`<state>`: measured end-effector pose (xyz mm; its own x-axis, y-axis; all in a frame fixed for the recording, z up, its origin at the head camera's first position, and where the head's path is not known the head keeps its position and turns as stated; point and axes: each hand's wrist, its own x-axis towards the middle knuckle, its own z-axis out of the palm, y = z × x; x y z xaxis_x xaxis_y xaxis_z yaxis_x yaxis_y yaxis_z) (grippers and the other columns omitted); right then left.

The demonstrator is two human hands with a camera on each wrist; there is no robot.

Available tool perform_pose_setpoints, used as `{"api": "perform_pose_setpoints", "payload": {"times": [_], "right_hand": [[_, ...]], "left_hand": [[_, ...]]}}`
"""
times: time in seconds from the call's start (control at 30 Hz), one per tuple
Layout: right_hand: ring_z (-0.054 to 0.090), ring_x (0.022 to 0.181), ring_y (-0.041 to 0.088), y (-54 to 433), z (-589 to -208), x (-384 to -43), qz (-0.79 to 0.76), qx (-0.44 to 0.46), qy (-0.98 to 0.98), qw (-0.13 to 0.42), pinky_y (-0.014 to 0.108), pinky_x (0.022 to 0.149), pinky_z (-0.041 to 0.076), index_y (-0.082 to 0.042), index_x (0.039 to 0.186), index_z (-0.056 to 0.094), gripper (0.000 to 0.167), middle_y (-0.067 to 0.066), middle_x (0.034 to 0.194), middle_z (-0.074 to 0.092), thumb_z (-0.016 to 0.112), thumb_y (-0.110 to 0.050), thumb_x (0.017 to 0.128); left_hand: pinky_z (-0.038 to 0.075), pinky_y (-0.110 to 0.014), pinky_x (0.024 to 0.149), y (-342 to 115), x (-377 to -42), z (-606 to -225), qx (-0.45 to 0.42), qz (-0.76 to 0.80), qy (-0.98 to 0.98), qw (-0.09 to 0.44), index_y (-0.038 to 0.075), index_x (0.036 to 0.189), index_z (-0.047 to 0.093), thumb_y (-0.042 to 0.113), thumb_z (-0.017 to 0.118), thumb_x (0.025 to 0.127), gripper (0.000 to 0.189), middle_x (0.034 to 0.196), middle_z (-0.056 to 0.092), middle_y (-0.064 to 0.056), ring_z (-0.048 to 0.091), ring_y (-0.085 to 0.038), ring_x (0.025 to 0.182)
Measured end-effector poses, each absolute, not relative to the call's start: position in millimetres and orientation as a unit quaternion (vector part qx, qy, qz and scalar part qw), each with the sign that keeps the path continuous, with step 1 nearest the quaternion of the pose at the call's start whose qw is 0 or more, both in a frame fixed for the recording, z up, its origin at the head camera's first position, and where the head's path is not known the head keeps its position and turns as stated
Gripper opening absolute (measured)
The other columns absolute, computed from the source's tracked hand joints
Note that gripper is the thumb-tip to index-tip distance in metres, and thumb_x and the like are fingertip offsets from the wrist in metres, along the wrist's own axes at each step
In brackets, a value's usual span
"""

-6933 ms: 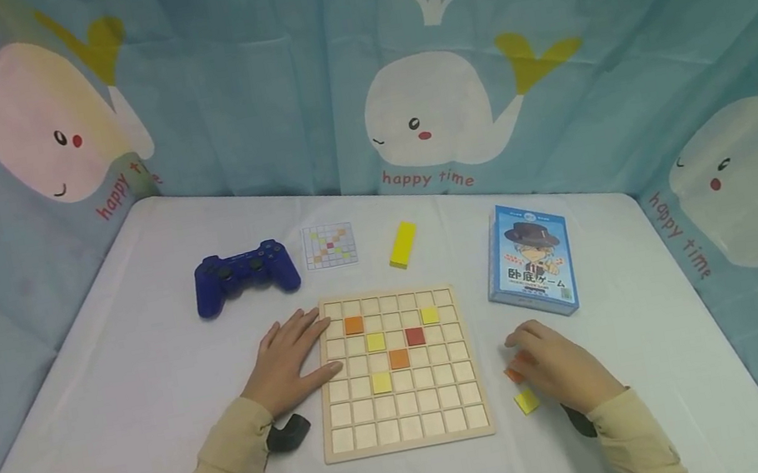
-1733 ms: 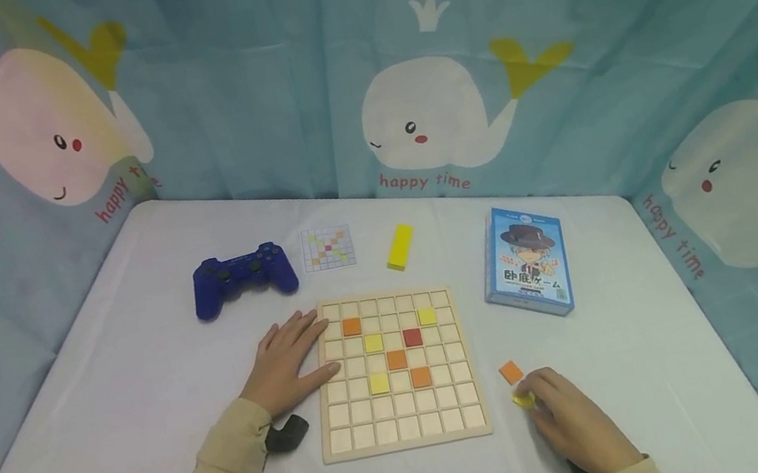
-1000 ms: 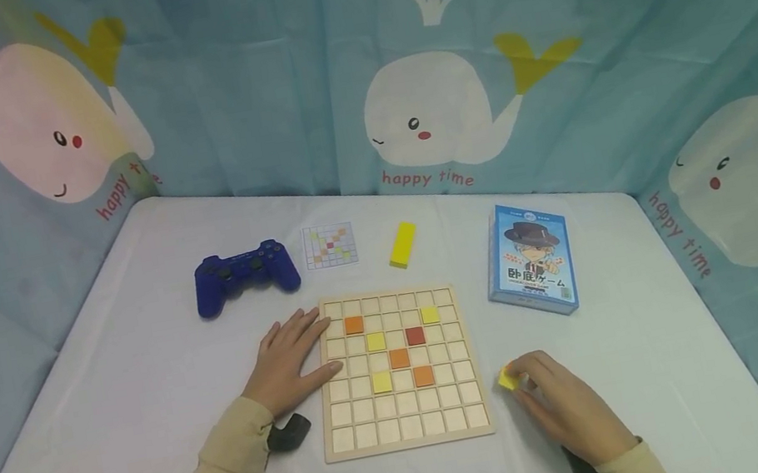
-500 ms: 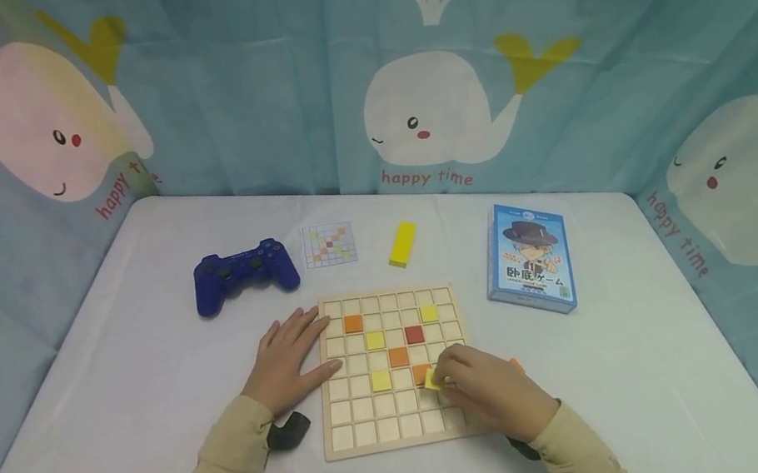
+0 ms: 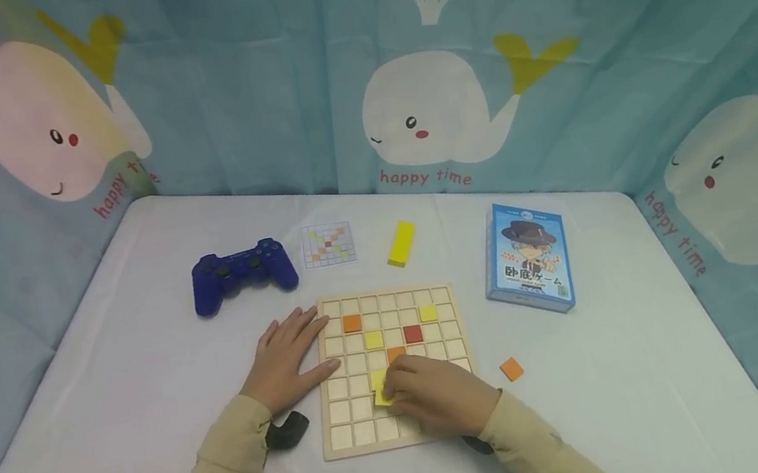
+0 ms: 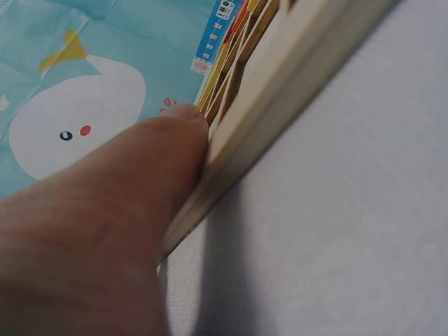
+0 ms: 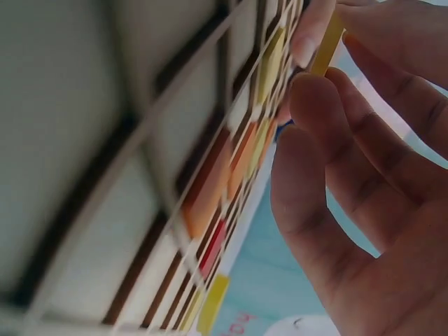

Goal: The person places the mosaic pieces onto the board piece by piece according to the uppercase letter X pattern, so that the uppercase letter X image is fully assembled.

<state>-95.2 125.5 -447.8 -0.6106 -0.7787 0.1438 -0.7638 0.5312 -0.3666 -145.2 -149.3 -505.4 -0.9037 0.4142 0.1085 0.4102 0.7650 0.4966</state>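
My left hand lies with fingers straight against the left edge of the wooden grid board; its thumb touches that edge in the left wrist view. Between thumb and fingers, my right hand pinches a yellow tile, seen edge-on as a thin yellow tile in the right wrist view. It is over the board, just below a seated yellow tile. Also in the grid are a red tile, orange tiles and other yellow tiles. My right hand hides part of the lower right grid.
An orange tile lies on the table right of the board. Behind the board are a blue game controller, a small card with a coloured grid and a yellow block. A blue game box stands at right.
An orange tile was set in the board's lower middle. My right hand then picked the yellow tile off the table and carried it left over the board. The left hand stayed put.
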Motion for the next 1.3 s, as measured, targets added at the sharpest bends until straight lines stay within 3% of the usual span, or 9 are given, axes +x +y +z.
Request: {"api": "perform_pose_setpoints", "payload": {"times": [0.4,1.3], "right_hand": [[0.06,0.092,0.004,96,-450,-98,-0.144,-0.462,0.875,0.028,0.013,0.083,0.049,-0.019,0.1,0.063,0.01,-0.009,0.102,0.061,0.066,-0.017,0.09],[0.059,0.094,0.001,87,-451,-98,-0.1,-0.441,0.89,0.064,0.01,0.084,0.048,-0.02,0.104,0.065,0.013,-0.01,0.104,0.06,0.067,-0.022,0.091]], "left_hand": [[0.007,-0.051,0.119,-148,-147,-505,0.217,0.257,0.942,0.007,0.016,0.147,0.04,0.056,0.06,0.087,0.074,0.156,0.03,-0.006,0.019,-0.029,0.146],[0.008,-0.052,0.119,-149,-145,-505,0.218,0.261,0.94,0.002,0.017,0.146,0.041,0.056,0.061,0.087,0.074,0.155,0.032,-0.007,0.021,-0.029,0.145]]}}
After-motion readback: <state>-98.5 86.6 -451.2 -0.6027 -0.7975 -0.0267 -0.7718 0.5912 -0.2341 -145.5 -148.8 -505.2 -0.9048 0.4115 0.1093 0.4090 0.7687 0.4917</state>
